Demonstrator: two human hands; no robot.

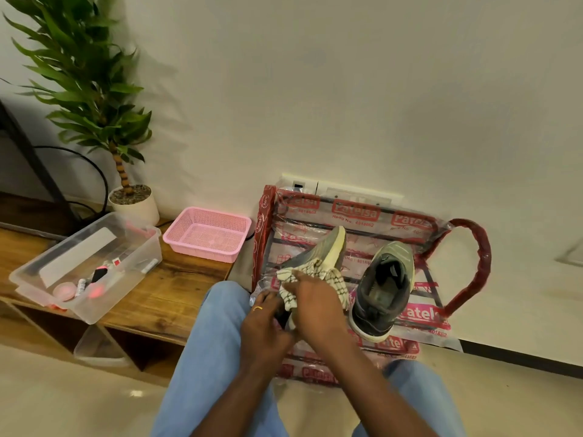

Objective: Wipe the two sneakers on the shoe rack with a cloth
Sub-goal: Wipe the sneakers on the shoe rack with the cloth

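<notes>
**Cloth on the left sneaker at the shoe rack**

A plastic-wrapped shoe rack (353, 216) stands against the wall. On it, the right sneaker (383, 288) sits upright; the left sneaker (321, 250) lies tipped on its side. The right hand (315, 304) presses a checked cloth (310, 272) onto the tipped sneaker. The left hand (263, 323) grips that sneaker's heel end.

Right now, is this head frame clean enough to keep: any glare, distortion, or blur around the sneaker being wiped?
Head view: wide-angle bending curves the wall's baseboard and edges; the shoe rack's plastic wrap shows mild glare; the plant casts a soft wall shadow; the right hand, checked cloth and left sneaker are slightly soft but legible; right sneaker is clear.
</notes>
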